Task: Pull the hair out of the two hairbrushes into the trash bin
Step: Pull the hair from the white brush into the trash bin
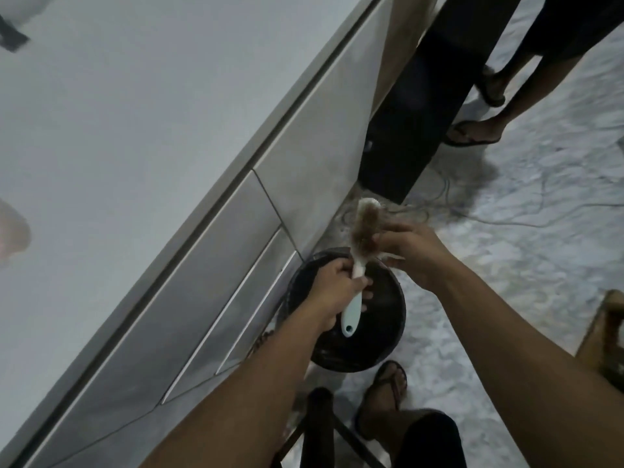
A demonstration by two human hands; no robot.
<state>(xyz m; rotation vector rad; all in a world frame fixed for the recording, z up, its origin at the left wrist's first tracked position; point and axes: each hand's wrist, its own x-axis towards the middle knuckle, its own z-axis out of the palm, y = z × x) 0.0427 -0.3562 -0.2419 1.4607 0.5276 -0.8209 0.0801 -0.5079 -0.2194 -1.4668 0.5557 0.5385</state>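
A white hairbrush (351, 309) with a pale handle is held upright over a round black trash bin (388, 342) on the floor. My left hand (332, 287) is closed around the brush's handle. The brush head is matted with brown hair (363, 231). My right hand (410, 255) pinches that hair at the head's right side, with a few strands stretched toward the fingers. A second hairbrush is not in view.
A white counter (135, 113) with grey drawer fronts (236, 265) runs along the left. Another person's sandalled feet (472, 133) stand at the upper right beside a dark panel (422, 123). Cables (506, 211) lie on the marbled floor. My own foot (385, 390) and a stool (324, 427) are below.
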